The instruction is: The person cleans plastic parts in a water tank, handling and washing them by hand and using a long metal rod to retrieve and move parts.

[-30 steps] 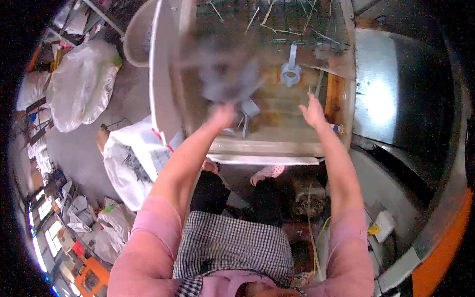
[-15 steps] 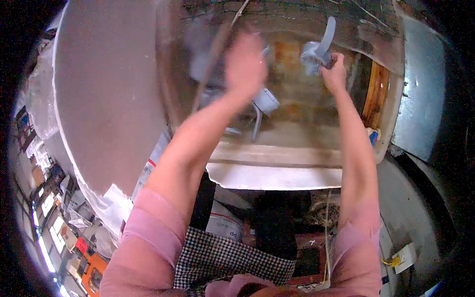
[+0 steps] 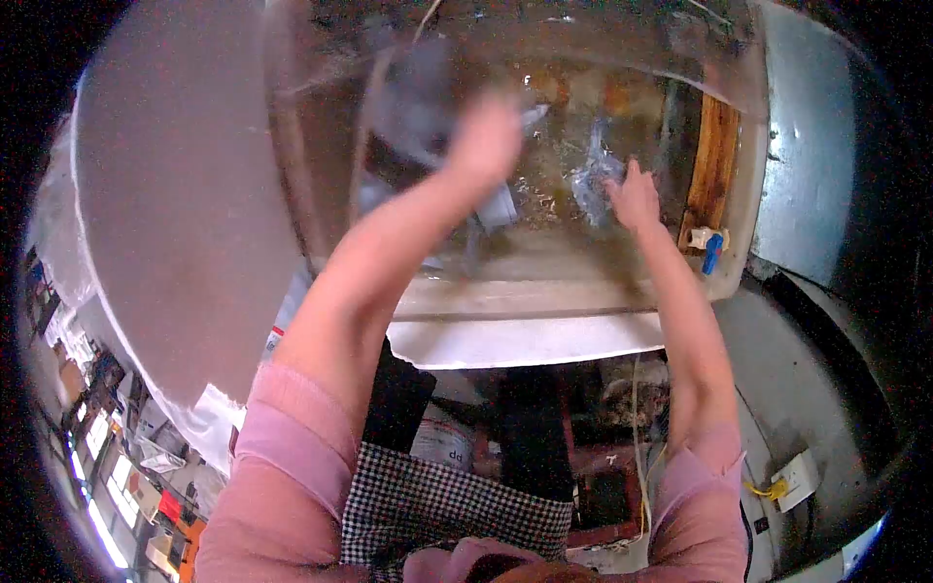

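Note:
Both hands are over a light-rimmed tub [image 3: 544, 297] of brownish water. My left hand [image 3: 489, 134] is smeared by motion, and its fingers cannot be made out. Beside it on the left is a blurred grey mass [image 3: 413, 102]; whether the hand touches it is unclear. A flat grey piece [image 3: 498, 208] lies just below that hand. My right hand [image 3: 635, 196] has its fingers apart at the edge of a grey ring-like piece [image 3: 593, 185], whose outline is broken by rippling water.
A wooden strip [image 3: 709, 160] runs along the tub's right side, with a blue-handled valve [image 3: 712, 247] near the corner. A broad grey board [image 3: 180, 185] fills the left. At the lower right is a white socket box [image 3: 797, 478].
The right hand and the grey ring-like piece have moved down, nearer the front rim, and ripples now surround the piece. My left hand stays blurred. The view has shifted since the first frame.

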Demonstrator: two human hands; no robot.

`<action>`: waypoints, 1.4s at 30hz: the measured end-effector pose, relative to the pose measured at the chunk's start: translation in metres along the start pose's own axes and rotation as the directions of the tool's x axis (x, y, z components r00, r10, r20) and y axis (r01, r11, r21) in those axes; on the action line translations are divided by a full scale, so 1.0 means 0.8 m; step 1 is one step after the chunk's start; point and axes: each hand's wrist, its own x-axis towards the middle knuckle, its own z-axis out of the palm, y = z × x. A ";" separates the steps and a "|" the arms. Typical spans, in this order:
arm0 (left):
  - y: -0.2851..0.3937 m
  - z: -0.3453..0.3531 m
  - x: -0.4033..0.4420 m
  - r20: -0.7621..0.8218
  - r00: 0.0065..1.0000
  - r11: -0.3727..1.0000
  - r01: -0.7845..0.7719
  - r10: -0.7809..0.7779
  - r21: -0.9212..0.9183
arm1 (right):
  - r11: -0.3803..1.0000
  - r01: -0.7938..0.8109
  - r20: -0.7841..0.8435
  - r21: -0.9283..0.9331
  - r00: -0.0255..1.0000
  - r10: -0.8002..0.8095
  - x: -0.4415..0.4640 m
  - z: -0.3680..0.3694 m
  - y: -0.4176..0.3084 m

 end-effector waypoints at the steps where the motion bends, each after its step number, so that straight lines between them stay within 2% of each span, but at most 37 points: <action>1: 0.001 0.006 0.004 -0.068 0.996 0.997 -0.066 0.063 -0.045 | 1.000 -0.008 0.006 -0.001 1.000 0.008 0.013 0.009 0.001; 3: -0.009 0.023 0.036 -0.004 1.000 0.996 -0.029 0.029 -0.083 | 0.973 -0.176 0.060 0.150 0.984 0.168 0.052 0.037 0.007; 4: -0.019 0.035 0.050 -0.014 1.000 0.986 -0.029 0.027 -0.163 | 0.972 -0.180 0.067 0.151 0.983 0.172 0.079 0.058 0.013; 5: -0.028 0.048 0.059 -0.026 0.999 0.970 -0.026 0.021 -0.241 | 0.930 -0.208 0.080 0.302 0.978 0.192 0.109 0.082 0.023; 6: -0.036 0.063 0.064 -0.020 1.000 0.971 -0.020 0.016 -0.238 | 0.899 -0.220 0.093 0.378 0.975 0.200 0.115 0.086 0.015; 7: -0.043 0.077 0.067 -0.224 0.974 0.970 -0.088 0.037 -0.225 | 0.862 -0.233 0.105 0.450 0.972 0.208 0.121 0.088 0.007; 8: -0.047 0.084 0.067 -0.416 0.907 0.968 -0.153 0.059 -0.197 | 0.517 -0.303 0.157 0.800 0.939 0.307 0.115 0.064 -0.026; 9: -0.045 0.070 0.049 -0.411 0.910 0.970 -0.148 0.057 -0.192 | 0.046 -0.286 0.250 0.957 0.895 0.369 0.110 0.052 -0.049; 10: -0.036 0.041 0.013 -0.378 0.921 0.968 -0.171 0.092 -0.182 | 0.041 -0.290 0.256 0.956 0.895 0.365 0.108 0.056 -0.055; 11: -0.031 0.020 -0.023 -0.349 0.928 0.965 -0.199 0.129 -0.172 | 0.173 -0.254 0.186 0.952 0.924 0.335 0.109 0.061 -0.059; 12: -0.037 0.024 -0.053 -0.397 0.912 0.960 -0.195 0.102 -0.201 | 0.301 -0.208 0.117 0.931 0.948 0.295 0.108 0.062 -0.068; 13: -0.048 0.041 -0.082 -0.444 0.893 0.954 -0.192 0.072 -0.231 | 0.535 -0.150 -0.047 0.831 0.941 0.335 0.074 0.041 -0.092; 14: -0.060 0.057 -0.109 -0.385 0.923 0.959 -0.096 -0.015 -0.268 | 0.589 -0.024 -0.173 0.808 0.945 0.276 0.044 0.037 -0.108; 15: -0.069 0.074 -0.126 -0.324 0.940 0.953 0.002 -0.105 -0.303 | 0.734 -0.083 -0.248 0.674 0.910 0.332 0.017 0.053 -0.125; 16: -0.071 0.087 -0.132 -0.327 0.939 0.951 0.002 -0.108 -0.309 | 0.689 -0.097 -0.108 0.718 0.963 0.248 -0.015 0.047 -0.141; 17: -0.073 0.097 -0.139 -0.278 0.954 0.947 0.016 -0.110 -0.320 | 0.717 -0.143 -0.008 0.682 0.979 0.203 -0.036 0.061 -0.155; 19: -0.073 0.109 -0.145 -0.229 0.967 0.944 0.029 -0.109 -0.328 | 0.945 -0.129 0.081 0.301 0.991 0.110 -0.070 0.067 -0.184; 21: -0.066 0.115 -0.141 -0.247 0.967 0.977 0.009 -0.063 -0.215 | 0.904 -0.081 0.125 0.420 0.992 0.030 -0.058 0.078 -0.178; 22: -0.068 0.113 -0.141 -0.217 0.972 0.980 0.046 -0.089 -0.193 | 0.906 -0.078 0.125 0.417 0.992 0.028 -0.051 0.082 -0.172; 24: -0.085 0.108 -0.139 -0.192 0.979 0.988 0.045 -0.073 -0.145 | 0.797 0.105 -0.054 0.595 0.994 -0.091 -0.032 0.094 -0.151; 25: -0.090 0.107 -0.141 -0.162 0.985 0.995 0.039 -0.054 -0.095 | 0.786 0.098 -0.038 0.610 0.995 -0.095 -0.025 0.097 -0.136; 27: -0.087 0.102 -0.148 -0.145 0.984 0.991 0.088 -0.101 -0.096 | 0.766 -0.035 0.047 0.641 0.999 0.006 -0.012 0.103 -0.107; 29: -0.080 0.108 -0.147 -0.309 0.919 0.963 0.268 -0.244 0.038 | 0.792 -0.019 0.032 0.610 0.999 0.000 -0.002 0.095 -0.081; 30: -0.069 0.103 -0.152 -0.399 0.909 0.991 0.136 -0.121 0.008 | 0.642 -0.083 0.146 0.762 0.988 -0.045 -0.001 0.082 -0.073; 31: -0.059 0.097 -0.154 -0.399 0.910 0.991 0.130 -0.118 0.004 | 0.487 -0.198 0.292 0.851 0.948 -0.126 -0.006 0.071 -0.062; 32: -0.045 0.084 -0.155 -0.318 0.945 0.995 -0.093 0.075 -0.041 | 0.340 -0.349 0.430 0.873 0.880 -0.203 -0.024 0.032 -0.071; 33: -0.034 0.079 -0.154 -0.245 0.930 0.947 -0.306 0.274 -0.102 | 0.340 -0.350 0.430 0.873 0.881 -0.199 -0.026 0.025 -0.070; 35: -0.010 0.083 -0.143 -0.292 0.901 0.928 -0.361 0.321 -0.093 | 0.458 -0.322 0.450 0.829 0.870 -0.201 -0.029 0.017 -0.068; 36: -0.002 0.085 -0.135 -0.337 0.868 0.907 -0.412 0.363 -0.083 | 0.459 -0.321 0.448 0.829 0.872 -0.200 -0.032 0.017 -0.066; 38: 0.001 0.097 -0.118 -0.309 0.871 0.912 -0.410 0.382 -0.030 | 0.515 -0.175 0.367 0.839 0.881 -0.299 -0.038 0.021 -0.063; 39: 0.001 0.103 -0.110 -0.275 0.875 0.913 -0.407 0.398 0.026 | 0.515 -0.172 0.364 0.840 0.882 -0.300 -0.036 0.025 -0.062; 41: 0.005 0.104 -0.105 -0.307 0.843 0.895 -0.437 0.441 0.087 | 0.734 0.164 0.167 0.659 0.920 -0.355 -0.034 0.024 -0.066; 42: 0.009 0.101 -0.106 -0.309 0.836 0.888 -0.452 0.453 0.080 | 0.678 0.076 0.292 0.731 0.864 -0.411 -0.031 0.010 -0.064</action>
